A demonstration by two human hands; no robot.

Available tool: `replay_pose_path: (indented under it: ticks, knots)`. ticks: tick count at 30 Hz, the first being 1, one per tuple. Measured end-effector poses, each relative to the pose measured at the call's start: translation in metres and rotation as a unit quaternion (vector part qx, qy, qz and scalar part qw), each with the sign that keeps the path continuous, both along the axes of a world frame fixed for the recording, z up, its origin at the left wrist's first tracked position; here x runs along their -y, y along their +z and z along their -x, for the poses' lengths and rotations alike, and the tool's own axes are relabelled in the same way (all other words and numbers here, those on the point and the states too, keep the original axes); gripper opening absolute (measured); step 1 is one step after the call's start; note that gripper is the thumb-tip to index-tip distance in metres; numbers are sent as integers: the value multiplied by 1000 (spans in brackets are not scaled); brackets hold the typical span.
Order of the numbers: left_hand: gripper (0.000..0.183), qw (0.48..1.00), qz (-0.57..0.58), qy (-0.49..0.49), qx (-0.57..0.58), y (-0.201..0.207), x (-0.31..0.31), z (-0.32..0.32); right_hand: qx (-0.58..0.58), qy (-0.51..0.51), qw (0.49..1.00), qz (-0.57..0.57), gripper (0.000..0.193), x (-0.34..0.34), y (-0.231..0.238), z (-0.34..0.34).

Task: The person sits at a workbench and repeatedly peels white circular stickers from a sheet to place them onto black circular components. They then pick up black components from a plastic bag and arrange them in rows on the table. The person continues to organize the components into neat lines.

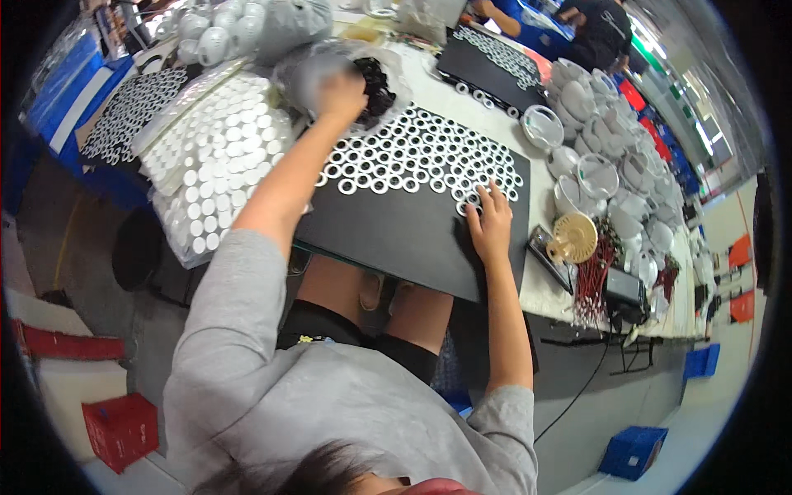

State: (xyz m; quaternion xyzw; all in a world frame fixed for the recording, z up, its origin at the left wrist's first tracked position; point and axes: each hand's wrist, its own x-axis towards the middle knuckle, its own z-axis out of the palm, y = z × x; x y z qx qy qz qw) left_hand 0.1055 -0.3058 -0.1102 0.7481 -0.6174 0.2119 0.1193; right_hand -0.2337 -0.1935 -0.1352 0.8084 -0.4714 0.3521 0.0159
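White rings (423,153) ahead of right hand (492,221), spread, seemingly empty; black pieces (379,89) beside left hand (341,93), grip unclear.

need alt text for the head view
The left hand of a seated person is at black pieces in clear plastic, the right hand at white rings on a black board. White discs lie left, pale bowls right.

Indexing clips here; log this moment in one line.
left hand: at bag of black parts | right hand: at white rings | rings: on black mat
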Motion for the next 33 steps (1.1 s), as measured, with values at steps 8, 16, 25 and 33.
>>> replay_pose_path:
  ticks: [8,16,25,33]
  knots:
    - [37,996,-54,-56,-50,20,4,-26,15,6,999,45,26,0,0,-2]
    - [31,989,-44,-79,-114,37,15,-31,20,0,1000,22,22,0,-1,0]
    - [31,972,46,-212,-89,50,11,-38,32,2,999,23,20,1,0,-1]
    - [34,951,13,-293,-98,63,-68,15,30,4,999,14,18,0,2,-2]
